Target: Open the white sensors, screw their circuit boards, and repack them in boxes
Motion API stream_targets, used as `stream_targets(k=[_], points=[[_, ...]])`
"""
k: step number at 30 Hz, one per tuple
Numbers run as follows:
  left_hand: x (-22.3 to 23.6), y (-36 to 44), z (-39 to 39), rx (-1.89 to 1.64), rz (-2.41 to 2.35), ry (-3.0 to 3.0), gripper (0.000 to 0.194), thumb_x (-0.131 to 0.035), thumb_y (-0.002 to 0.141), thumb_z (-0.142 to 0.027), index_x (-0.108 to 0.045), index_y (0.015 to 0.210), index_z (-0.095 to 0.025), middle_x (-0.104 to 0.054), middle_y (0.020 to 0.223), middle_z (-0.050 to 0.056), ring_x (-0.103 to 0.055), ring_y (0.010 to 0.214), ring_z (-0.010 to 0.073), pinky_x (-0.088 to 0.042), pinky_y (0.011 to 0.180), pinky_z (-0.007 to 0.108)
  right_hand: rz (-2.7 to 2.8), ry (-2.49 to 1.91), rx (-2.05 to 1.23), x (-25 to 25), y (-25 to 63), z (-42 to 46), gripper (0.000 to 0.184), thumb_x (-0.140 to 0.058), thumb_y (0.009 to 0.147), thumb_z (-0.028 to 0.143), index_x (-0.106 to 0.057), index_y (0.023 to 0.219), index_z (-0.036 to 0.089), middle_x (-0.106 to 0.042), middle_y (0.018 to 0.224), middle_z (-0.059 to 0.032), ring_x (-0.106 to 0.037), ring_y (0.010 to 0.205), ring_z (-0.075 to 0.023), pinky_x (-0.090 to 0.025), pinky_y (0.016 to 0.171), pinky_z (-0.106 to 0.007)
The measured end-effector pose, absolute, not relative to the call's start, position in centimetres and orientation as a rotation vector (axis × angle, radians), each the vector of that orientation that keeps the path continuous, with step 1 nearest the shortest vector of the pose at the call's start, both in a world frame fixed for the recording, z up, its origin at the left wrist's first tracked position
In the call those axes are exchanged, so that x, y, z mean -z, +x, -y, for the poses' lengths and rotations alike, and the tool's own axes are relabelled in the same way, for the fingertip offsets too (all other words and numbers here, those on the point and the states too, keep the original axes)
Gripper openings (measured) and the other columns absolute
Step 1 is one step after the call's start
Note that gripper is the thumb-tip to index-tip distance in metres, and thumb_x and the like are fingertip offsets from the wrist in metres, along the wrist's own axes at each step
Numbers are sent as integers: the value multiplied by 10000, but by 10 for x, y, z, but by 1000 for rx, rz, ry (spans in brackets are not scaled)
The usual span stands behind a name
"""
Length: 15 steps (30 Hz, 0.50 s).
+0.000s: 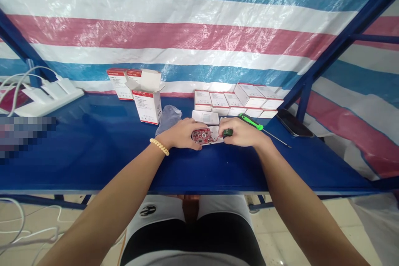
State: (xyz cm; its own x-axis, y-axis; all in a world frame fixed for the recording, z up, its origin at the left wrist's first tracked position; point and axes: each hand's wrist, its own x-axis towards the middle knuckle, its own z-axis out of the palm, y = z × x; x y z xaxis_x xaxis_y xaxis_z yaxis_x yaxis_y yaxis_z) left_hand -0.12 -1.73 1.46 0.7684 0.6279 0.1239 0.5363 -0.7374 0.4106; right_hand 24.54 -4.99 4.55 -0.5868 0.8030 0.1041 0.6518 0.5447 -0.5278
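My left hand (184,134) grips the left end of a white plastic detector housing (220,139), thumb and fingers on its edges. A red circuit board (203,135) with a round part in its middle lies in this housing. My right hand (238,131) is closed at the housing's right end, pinching a small dark green block (227,132) with thin red wire running toward the board. Just behind lies a white cover (205,117) with a small window. A green-handled screwdriver (251,121) rests right of my right hand, its shaft passing behind my wrist.
An opened detector box (146,106) stands at the back left, with more boxes (120,85) behind it. A clear plastic bag (170,117) lies by my left hand. Several boxes (218,102) are stacked behind. A phone (294,123) and a power strip (50,106) lie at the sides.
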Motion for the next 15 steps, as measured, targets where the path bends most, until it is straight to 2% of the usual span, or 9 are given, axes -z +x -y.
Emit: stream_targets(k=[4, 8, 11, 15], points=[[-15, -1, 16, -414, -862, 2569, 754, -797, 650, -429, -553, 1348, -282, -570, 1351, 77, -523, 1204, 311, -382, 1037, 449, 2461, -1255, -583, -43, 248, 46, 107, -564, 587, 97, -631, 612, 176, -591, 771, -1, -551, 690, -121, -397, 658, -252], [-20, 1, 20, -378, -868, 2533, 759, -805, 645, -428, -561, 1348, -280, -598, 1327, 71, -535, 1188, 321, -375, 1038, 463, 2482, -1310, -533, -45, 254, 45, 92, -577, 587, 104, -638, 611, 168, -591, 745, 1, -545, 679, -120, -380, 648, -248], [-22, 1, 23, -334, -916, 2512, 769, -790, 657, -468, -545, 1366, -299, -611, 1308, 64, -538, 1182, 327, -373, 1031, 472, 2490, -1313, -495, -49, 253, 47, 86, -567, 582, 101, -620, 602, 165, -587, 732, -1, -523, 659, -115, -355, 626, -247], [-22, 1, 23, -292, -951, 2500, 743, -764, 664, -520, -563, 1345, -299, -644, 1264, 49, -560, 1146, 312, -392, 996, 430, 2473, -1180, -513, -47, 246, 49, 38, -579, 609, 129, -582, 600, 166, -558, 731, -5, -496, 651, -109, -341, 620, -249]])
